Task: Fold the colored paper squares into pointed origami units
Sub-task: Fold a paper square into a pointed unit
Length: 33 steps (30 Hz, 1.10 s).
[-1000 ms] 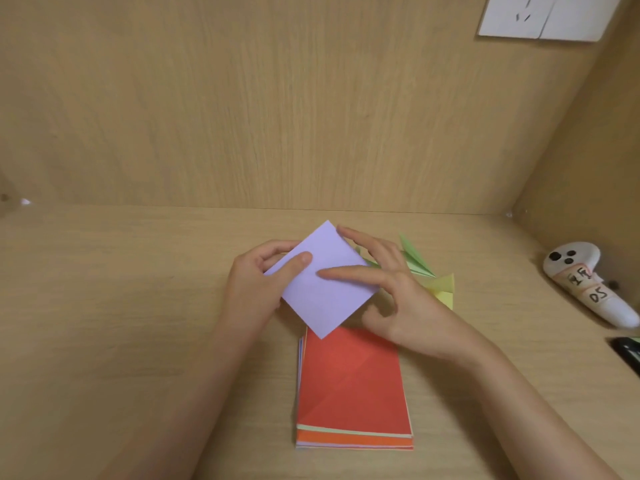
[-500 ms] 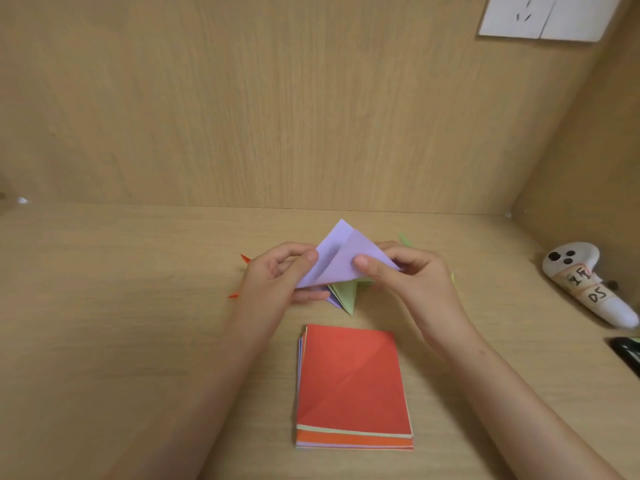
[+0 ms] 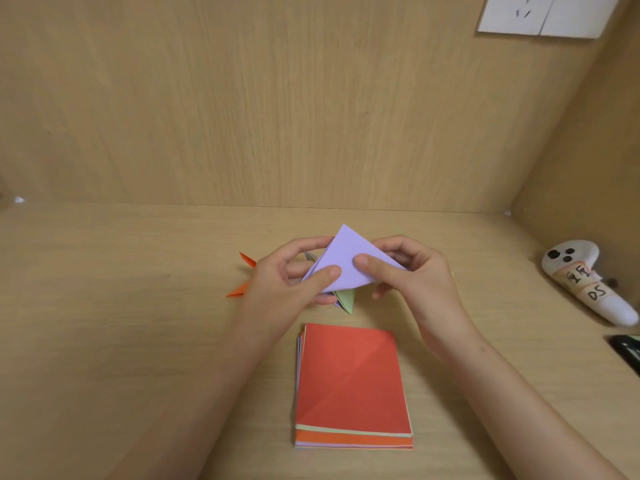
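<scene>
A lilac paper sheet (image 3: 346, 258), folded over into a triangle, is held above the desk between both hands. My left hand (image 3: 287, 282) pinches its lower left edge with the thumb on top. My right hand (image 3: 405, 271) pinches its right side, thumb pressed on the face. Under the hands lie finished pointed units: a green one (image 3: 348, 298) pokes out below the lilac sheet, and orange points (image 3: 242, 275) show to the left of my left hand. A stack of colored paper squares (image 3: 351, 386) with a red sheet on top lies nearer to me.
The wooden desk (image 3: 121, 323) is boxed in by a back panel and a right side panel. A white controller with a handwritten label (image 3: 585, 278) lies at the right. A black object (image 3: 627, 351) sits at the right edge. A white wall socket (image 3: 540, 13) is at top right.
The lilac square was flat and open a second ago; both hands have folded it corner to corner into a triangle and lifted it off the stack toward the back.
</scene>
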Tool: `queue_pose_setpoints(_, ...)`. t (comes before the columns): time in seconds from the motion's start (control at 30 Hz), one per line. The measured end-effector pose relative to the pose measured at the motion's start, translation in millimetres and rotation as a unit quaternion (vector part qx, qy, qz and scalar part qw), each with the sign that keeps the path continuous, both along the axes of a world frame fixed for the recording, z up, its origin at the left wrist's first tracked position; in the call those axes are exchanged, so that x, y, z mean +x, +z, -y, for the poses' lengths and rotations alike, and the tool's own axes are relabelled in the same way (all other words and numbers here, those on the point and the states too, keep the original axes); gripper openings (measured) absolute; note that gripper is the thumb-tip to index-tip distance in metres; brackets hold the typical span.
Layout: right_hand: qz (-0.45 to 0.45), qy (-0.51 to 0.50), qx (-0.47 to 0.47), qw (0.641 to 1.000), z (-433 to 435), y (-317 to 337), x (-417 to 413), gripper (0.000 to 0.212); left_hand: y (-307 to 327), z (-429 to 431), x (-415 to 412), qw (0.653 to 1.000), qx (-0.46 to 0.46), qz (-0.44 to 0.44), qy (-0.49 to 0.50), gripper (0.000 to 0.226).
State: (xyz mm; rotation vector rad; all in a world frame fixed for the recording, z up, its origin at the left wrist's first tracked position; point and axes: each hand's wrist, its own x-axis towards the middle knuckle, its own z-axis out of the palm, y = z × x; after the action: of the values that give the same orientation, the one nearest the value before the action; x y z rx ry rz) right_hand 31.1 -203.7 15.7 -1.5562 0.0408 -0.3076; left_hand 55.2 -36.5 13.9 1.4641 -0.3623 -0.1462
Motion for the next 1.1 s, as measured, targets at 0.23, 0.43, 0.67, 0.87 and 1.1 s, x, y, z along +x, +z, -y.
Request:
queue_pose_setpoints(0.23,0.007,-0.001,0.038,0.999,1,2,0,0.024,-2,0,2,1.0,-0.008,-0.006,0.005,0.026)
queue_pose_setpoints(0.43,-0.003,0.011,0.021,1.0,0,2,-2,0.019,-2,1,2,1.0,0.001,-0.003,0.029,0.019)
queue_pose_setpoints(0.67,-0.002,0.045,-0.005,0.999,-6,3,-3,0.014,1,-1,1,0.998,-0.003,-0.005,0.068,0.02)
queue_pose_setpoints(0.87,0.008,0.049,-0.016,0.999,-7,1,-3,0.017,0,2,1,0.993,-0.002,-0.021,0.119,0.014)
queue_pose_setpoints(1.1,-0.058,0.023,0.008,0.998,-10,-1,-4,0.05,0,3,0,0.986,-0.052,-0.053,0.151,0.013)
